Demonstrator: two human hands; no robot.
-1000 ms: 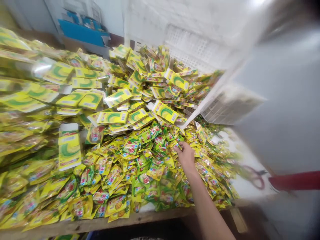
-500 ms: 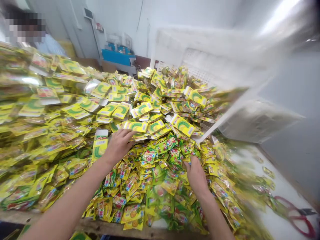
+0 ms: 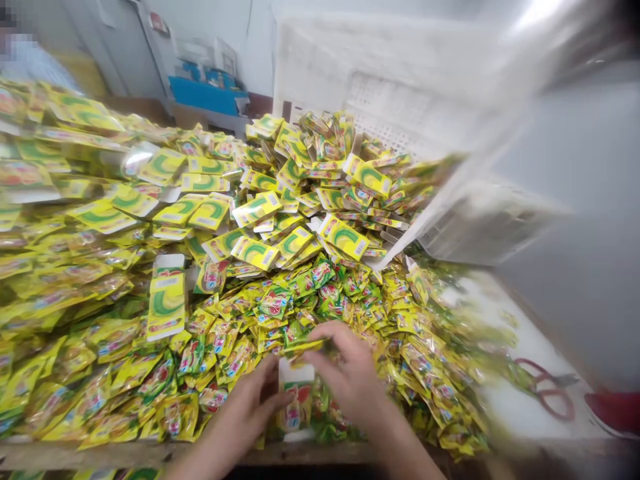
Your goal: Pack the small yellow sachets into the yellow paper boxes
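Two hands, both closed: the left hand (image 3: 253,403) curls round the left side of one box (image 3: 299,408), while the right hand (image 3: 350,373) pinches packaging, seemingly one packet (image 3: 303,347), against its white top flap; the exact number pinched I cannot tell. Box and packet are together just above the counter's near edge.

Clock directions run from the hands. One lone box (image 3: 167,300) lies face up at ten o'clock. Loose packets (image 3: 430,373) spread on either side and beyond, too many to count; so do the heaped boxes (image 3: 255,210), from ten to one. One pair of red-handled scissors (image 3: 547,390) lies at three, near a red object (image 3: 615,413).

The counter (image 3: 515,413) has a white top and a worn wooden front edge. A white crate (image 3: 310,73) leans at one o'clock, blurred. A blue unit (image 3: 209,97) stands at eleven before a pale wall (image 3: 260,40); one person (image 3: 37,60) is partly visible between ten and eleven.
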